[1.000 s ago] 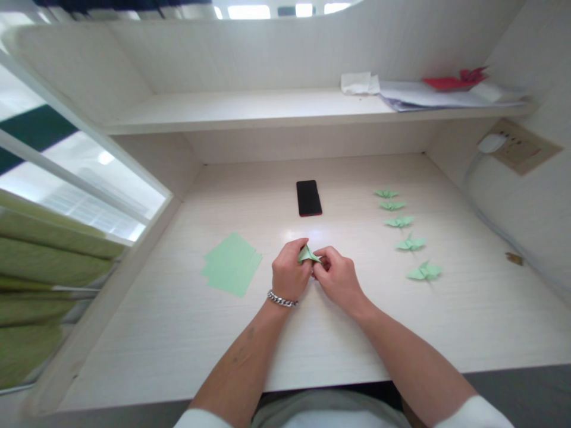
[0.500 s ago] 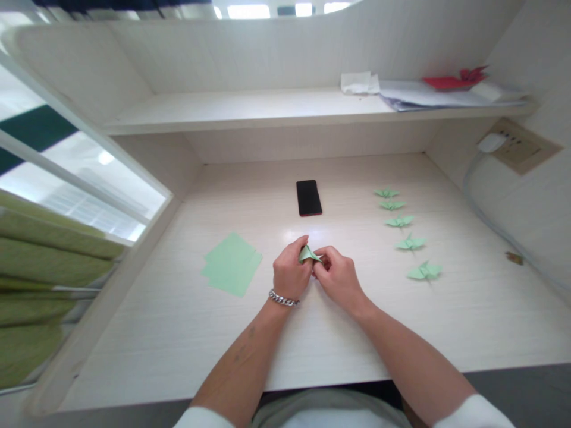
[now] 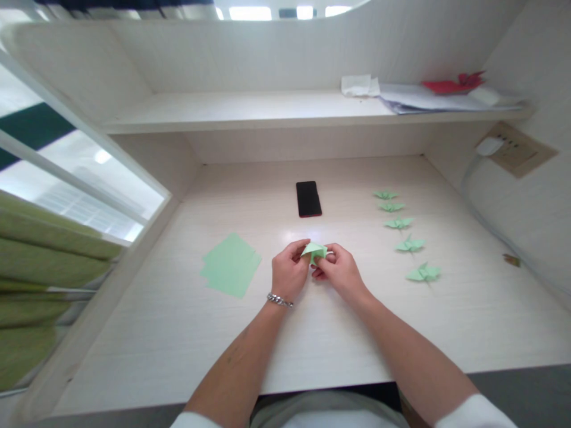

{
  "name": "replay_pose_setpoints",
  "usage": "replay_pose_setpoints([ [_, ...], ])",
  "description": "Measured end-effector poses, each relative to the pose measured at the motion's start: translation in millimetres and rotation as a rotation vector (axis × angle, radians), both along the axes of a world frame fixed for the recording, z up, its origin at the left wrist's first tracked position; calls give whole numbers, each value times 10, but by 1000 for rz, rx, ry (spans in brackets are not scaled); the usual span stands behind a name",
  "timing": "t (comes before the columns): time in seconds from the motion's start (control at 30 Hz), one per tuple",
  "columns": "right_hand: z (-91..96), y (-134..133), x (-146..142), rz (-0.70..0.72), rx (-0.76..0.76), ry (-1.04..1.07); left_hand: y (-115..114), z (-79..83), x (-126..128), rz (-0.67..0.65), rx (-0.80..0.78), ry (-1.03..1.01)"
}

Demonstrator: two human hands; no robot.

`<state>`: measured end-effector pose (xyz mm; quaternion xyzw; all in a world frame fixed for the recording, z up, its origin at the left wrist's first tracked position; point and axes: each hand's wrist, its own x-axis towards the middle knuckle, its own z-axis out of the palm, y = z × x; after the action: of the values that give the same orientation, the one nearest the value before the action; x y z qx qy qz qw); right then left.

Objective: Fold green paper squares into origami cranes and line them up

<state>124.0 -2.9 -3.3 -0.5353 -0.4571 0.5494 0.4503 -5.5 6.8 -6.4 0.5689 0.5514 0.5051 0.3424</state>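
Between my two hands, above the middle of the desk, is a partly folded piece of green origami paper (image 3: 316, 250). My left hand (image 3: 291, 270) pinches its left side, fingers closed. On the right side, my right hand (image 3: 341, 267) grips it between thumb and fingers. Parts of the folds are hidden behind the fingertips. To the left lies a small stack of flat green paper sheets (image 3: 232, 266). Several folded green paper cranes stand in a row on the right, the nearest crane (image 3: 423, 272) being the largest in view.
A black phone (image 3: 308, 199) lies beyond my hands on the desk (image 3: 178, 345). Papers (image 3: 428, 98) and a red folded paper piece (image 3: 452, 86) rest on the shelf (image 3: 232, 110). A charger (image 3: 489, 146) with a cable is plugged into the right wall socket.
The folded green paper has turned and opened out, so more of it shows between my fingers. My right hand has shifted its grip on it.
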Motion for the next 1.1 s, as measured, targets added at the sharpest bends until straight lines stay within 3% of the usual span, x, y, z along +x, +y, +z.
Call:
replay_pose_setpoints([
  [0.17, 76, -18, 58, -118, 271, -336, 3, 12, -35, -29, -38, 200],
  [0.37, 102, -9, 96, -83, 290, -432, -12, -6, -16, -137, -73, 155],
  [0.53, 74, -3, 102, -63, 263, -442, -17, -13, -19, -156, -116, 78],
  [0.77, 5, 49, 128, 43, 172, -241, 6, -28, -47, -148, -147, 78],
  [0.93, 84, 38, 170, -22, 317, -394, 2, -19, -59, -180, -142, 137],
  [1.1, 156, 33, 208, 23, 442, -319, -25, 76, -55, -264, -144, 343],
])
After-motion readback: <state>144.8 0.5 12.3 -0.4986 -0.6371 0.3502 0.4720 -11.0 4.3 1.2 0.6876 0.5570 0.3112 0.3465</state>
